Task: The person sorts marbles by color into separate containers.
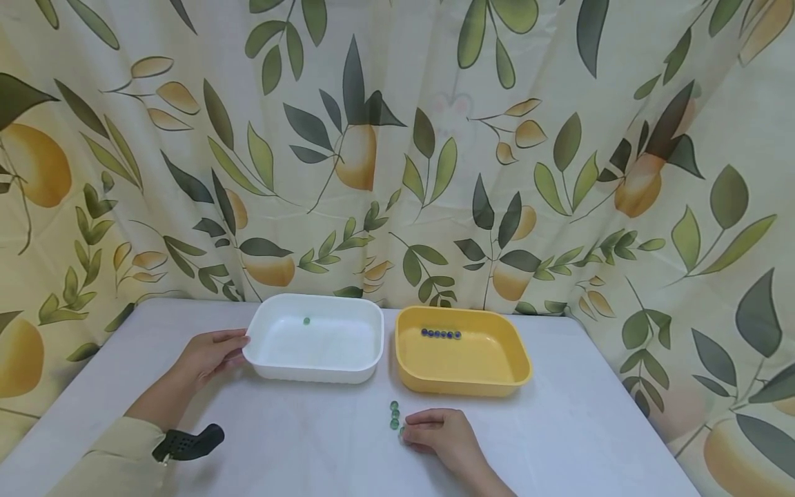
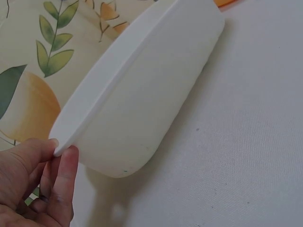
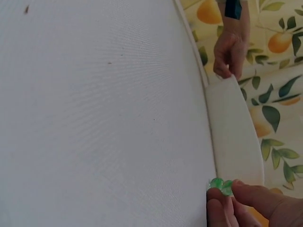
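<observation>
My left hand pinches the left rim of a white basin between thumb and fingers; the left wrist view shows this grip close up. Inside that basin lies one green marble. On the table in front, my right hand holds a green glass marble between thumb and fingertips, partly hidden by them. Just left of it, three more green marbles stand in a short column. In the right wrist view, green marbles show at the fingertips, partly overlapping.
A yellow basin stands right of the white one, with a small gap between them. Several dark blue marbles form a row inside it. A white cloth covers the table. Behind hangs a curtain printed with fruit and leaves.
</observation>
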`<state>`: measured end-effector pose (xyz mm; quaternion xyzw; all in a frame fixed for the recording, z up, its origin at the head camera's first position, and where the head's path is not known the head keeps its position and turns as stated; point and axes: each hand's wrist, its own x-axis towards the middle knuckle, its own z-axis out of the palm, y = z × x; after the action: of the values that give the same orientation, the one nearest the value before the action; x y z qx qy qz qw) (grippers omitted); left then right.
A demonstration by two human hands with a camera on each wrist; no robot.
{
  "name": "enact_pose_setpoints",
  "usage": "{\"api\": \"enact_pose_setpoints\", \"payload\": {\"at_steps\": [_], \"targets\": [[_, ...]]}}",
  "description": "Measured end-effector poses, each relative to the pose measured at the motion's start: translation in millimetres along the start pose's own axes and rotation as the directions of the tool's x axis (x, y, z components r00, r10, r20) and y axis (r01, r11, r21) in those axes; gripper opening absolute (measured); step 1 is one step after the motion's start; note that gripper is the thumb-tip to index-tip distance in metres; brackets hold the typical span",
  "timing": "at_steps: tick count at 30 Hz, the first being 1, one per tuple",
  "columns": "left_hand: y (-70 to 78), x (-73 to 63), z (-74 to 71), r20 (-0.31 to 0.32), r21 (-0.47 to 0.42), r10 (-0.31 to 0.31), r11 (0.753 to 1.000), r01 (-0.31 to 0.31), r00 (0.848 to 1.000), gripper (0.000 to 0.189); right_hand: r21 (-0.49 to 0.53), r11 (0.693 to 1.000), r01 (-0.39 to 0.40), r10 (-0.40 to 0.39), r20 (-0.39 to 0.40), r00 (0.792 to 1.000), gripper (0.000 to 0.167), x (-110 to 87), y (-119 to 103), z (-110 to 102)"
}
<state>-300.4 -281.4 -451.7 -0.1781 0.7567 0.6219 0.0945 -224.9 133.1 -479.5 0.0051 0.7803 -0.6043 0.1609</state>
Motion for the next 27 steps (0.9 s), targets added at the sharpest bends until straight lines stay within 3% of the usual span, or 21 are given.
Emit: {"api": "enact_pose_setpoints", "payload": {"at_steps": [17,27], "targets": [[2.9,-3.2,1.8,-0.010,0.009,-0.008,1.000,0.008,1.000,0.060,-0.029,0.999,0.020,-0.020,0.017,1.000,0.027,1.6,-22.2,4.6],[4.0,-5.7,1.5,-0.006,-0.006,-0.008,1.000,0.008,1.000,0.060,0.044,0.999,0.013,-0.014,0.029,0.999,0.033,9.0,-43.8,15.5]]}}
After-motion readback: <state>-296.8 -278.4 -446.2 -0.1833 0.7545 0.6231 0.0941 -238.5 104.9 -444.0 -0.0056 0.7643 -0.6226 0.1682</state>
